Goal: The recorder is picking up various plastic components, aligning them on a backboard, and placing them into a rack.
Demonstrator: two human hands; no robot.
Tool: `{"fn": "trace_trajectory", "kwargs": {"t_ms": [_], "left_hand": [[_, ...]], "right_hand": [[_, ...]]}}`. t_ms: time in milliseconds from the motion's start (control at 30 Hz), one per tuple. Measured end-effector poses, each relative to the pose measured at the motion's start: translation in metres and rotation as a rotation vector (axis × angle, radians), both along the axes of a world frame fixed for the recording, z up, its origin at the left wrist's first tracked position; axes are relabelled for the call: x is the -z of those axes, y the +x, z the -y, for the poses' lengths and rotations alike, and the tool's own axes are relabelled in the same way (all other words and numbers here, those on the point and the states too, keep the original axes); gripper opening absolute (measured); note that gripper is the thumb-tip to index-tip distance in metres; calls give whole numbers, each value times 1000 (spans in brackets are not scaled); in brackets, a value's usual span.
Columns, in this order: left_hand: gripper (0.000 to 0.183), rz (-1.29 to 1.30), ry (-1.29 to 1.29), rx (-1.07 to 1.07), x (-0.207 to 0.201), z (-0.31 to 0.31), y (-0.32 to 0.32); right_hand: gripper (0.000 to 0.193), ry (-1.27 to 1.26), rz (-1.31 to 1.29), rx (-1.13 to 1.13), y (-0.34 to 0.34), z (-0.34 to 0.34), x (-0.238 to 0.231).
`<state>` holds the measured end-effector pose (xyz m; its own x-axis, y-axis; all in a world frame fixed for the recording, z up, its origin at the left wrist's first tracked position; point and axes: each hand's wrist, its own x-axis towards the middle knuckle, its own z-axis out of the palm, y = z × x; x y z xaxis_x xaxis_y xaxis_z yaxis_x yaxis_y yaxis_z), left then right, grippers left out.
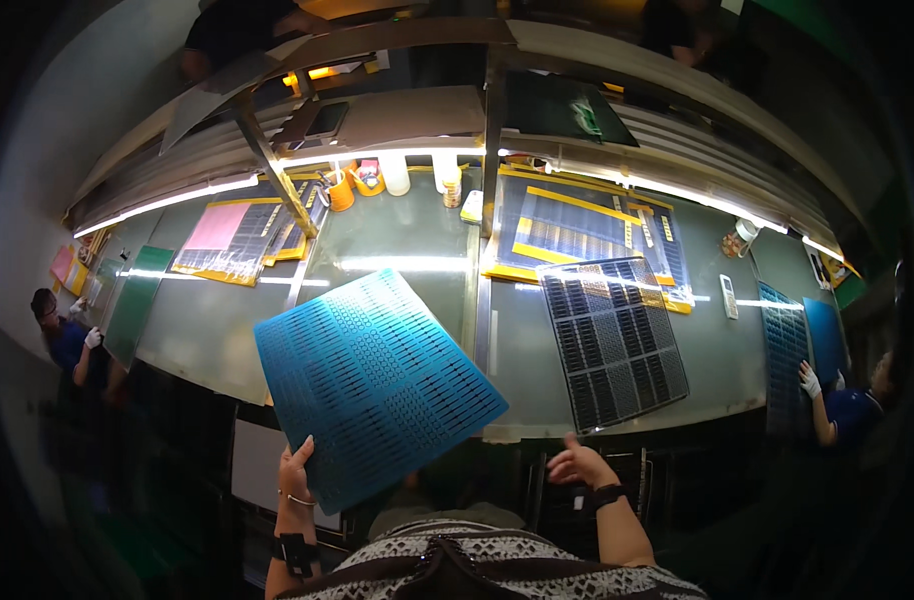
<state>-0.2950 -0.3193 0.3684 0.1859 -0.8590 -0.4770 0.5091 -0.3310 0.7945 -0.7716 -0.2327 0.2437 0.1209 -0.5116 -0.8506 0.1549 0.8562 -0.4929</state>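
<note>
The left hand [297, 465] grips the blue panel [377, 390] at its near left edge, the thumb lying over the face and the other fingers mostly hidden behind it. The right hand [579, 465] holds nothing; it is loosely opened, fingers partly bent, just beside the near edge of the dark panel [617, 345]. On the left wrist I see a thin bracelet and a black band, on the right wrist another dark band, and between the arms a knitted garment [457, 550] with pale and dark pattern. The blue panel is a thin, stiff-looking rectangle, turned so that one corner points to the person; its far part is above the table [397, 230] and its near part is outside the table's edge. Whether it touches the table, I cannot tell. Its surface is bright blue with a soft shine, divided in blocks, some with rows of dark, narrow marks, others with a fine pattern like honeycomb. The dark panel lies flat, glossy, with a similar grid of blocks. The table top is smooth, grey-green, and reflects the tube lamp [377, 156]. Behind the dark panel lie yellow-edged sheets [577, 220], shiny like plastic, and farther left a pink sheet [217, 226]. At the right side, a co-worker's gloved hand [809, 379] touches another blue patterned board [785, 335].
</note>
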Motion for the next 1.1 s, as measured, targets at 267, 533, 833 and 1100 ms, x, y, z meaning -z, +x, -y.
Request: {"fn": "trace_trajectory", "kwargs": {"t_ms": [267, 533, 833, 1100], "left_hand": [[29, -222, -90, 141, 28, 11, 4], [75, -65, -92, 360, 43, 71, -9], [72, -970, -68, 200, 67, 39, -14], [77, -1043, -31, 253, 75, 33, 2]], "right_hand": [[26, -590, 352, 765, 149, 88, -108], [29, -1514, -670, 78, 234, 97, -251], [48, -1671, -837, -995, 315, 94, -122], [26, -1704, -751, -967, 326, 86, -100]]}}
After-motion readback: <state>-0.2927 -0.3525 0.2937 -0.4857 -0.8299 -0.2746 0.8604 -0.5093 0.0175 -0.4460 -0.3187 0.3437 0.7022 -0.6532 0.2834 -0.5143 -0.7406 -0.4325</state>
